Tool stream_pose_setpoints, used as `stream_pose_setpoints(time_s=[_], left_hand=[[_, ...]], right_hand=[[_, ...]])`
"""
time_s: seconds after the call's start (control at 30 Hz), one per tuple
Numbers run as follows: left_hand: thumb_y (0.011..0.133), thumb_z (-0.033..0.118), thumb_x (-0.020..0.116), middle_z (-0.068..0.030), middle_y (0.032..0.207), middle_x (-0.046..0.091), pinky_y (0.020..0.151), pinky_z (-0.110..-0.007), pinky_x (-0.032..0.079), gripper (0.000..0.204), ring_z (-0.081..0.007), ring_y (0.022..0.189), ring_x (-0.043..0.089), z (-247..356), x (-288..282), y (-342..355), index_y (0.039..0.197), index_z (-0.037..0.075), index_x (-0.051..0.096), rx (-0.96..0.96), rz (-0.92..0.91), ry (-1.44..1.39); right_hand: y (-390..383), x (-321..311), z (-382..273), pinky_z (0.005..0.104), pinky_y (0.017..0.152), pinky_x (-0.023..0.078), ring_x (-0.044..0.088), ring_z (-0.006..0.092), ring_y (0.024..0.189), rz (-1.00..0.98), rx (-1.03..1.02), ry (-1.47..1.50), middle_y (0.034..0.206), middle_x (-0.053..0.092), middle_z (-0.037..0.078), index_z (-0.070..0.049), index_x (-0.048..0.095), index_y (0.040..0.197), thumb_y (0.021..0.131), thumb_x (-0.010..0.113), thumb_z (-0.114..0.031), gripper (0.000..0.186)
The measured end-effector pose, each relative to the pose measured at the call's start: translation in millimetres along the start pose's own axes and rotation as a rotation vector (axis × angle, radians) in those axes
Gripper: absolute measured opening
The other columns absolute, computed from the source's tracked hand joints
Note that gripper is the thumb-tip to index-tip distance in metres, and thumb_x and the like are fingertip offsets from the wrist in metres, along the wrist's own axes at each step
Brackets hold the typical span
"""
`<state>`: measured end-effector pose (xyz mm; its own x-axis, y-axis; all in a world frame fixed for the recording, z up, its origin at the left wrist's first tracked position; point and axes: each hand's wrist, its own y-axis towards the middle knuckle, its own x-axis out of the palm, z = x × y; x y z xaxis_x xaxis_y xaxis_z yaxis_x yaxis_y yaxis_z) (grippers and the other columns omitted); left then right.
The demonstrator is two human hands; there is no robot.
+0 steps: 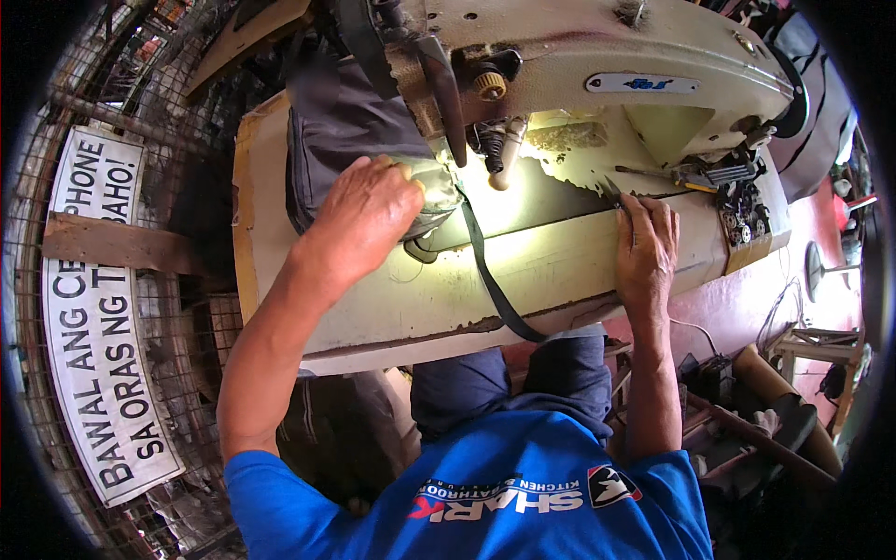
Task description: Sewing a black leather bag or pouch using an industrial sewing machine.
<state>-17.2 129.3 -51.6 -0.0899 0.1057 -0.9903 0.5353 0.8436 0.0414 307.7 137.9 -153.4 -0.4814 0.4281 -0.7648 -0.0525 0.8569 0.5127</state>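
A dark grey fabric bag (341,126) lies on the sewing table (392,317), left of the needle area of a beige sewing machine (551,47). My left hand (369,210) is closed on the bag's edge near the lit needle area; its fingertips are partly hidden. From there a black strap (485,266) runs down over the table's front edge. My right hand (646,247) rests on the table to the right, its fingers bent around a small pointed metal blade (611,189) whose tip sticks out; its handle is hidden.
A screwdriver (644,172), other tools and several bobbin parts (742,215) crowd the table's right end. A wire mesh wall (177,327) with a white sign (107,373) stands at left. Wooden furniture (821,345) is at lower right.
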Motion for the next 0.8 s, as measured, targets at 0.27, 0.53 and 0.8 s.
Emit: stream_pose_setpoints(time_s=[0.27, 0.53, 0.8], left_hand=[[0.078, 0.013, 0.074, -0.0147, 0.084, 0.064, 0.077, -0.042, 0.049, 0.015, -0.0332, 0.084, 0.063, -9.8, -4.2, 9.3, 0.086, 0.001, 0.069, -0.086, -0.104, -0.303], [0.081, 0.020, 0.075, -0.0182, 0.079, 0.062, 0.069, -0.039, 0.047, 0.026, -0.0290, 0.070, 0.061, -10.6, -12.7, 15.5, 0.090, -0.004, 0.070, -0.331, 0.075, -0.448], [0.082, 0.020, 0.074, -0.0172, 0.077, 0.061, 0.067, -0.040, 0.046, 0.026, -0.0291, 0.069, 0.059, -10.1, -7.9, 12.1, 0.086, -0.005, 0.066, -0.309, 0.115, -0.513]], right_hand=[[-11.4, -17.3, -29.8, 0.0440, 0.076, 0.051, 0.060, 0.0375, 0.091, 0.050, -0.063, 0.199, 0.102, 0.057, 0.018, -0.002, 0.058, 0.114, 0.091, 0.055, 0.002, 0.023], [-25.2, -21.7, -140.2, 0.0334, 0.053, 0.046, 0.055, 0.0157, 0.058, -0.824, 0.462, 1.176, 0.072, 0.057, 0.008, 0.002, 0.053, 0.109, 0.099, 0.059, -0.023, 0.027], [4.6, 28.5, -173.5, 0.0267, 0.040, 0.036, 0.043, 0.0083, 0.048, -0.903, 0.708, 1.452, 0.063, 0.047, -0.001, -0.007, 0.048, 0.086, 0.100, 0.058, -0.032, 0.030]])
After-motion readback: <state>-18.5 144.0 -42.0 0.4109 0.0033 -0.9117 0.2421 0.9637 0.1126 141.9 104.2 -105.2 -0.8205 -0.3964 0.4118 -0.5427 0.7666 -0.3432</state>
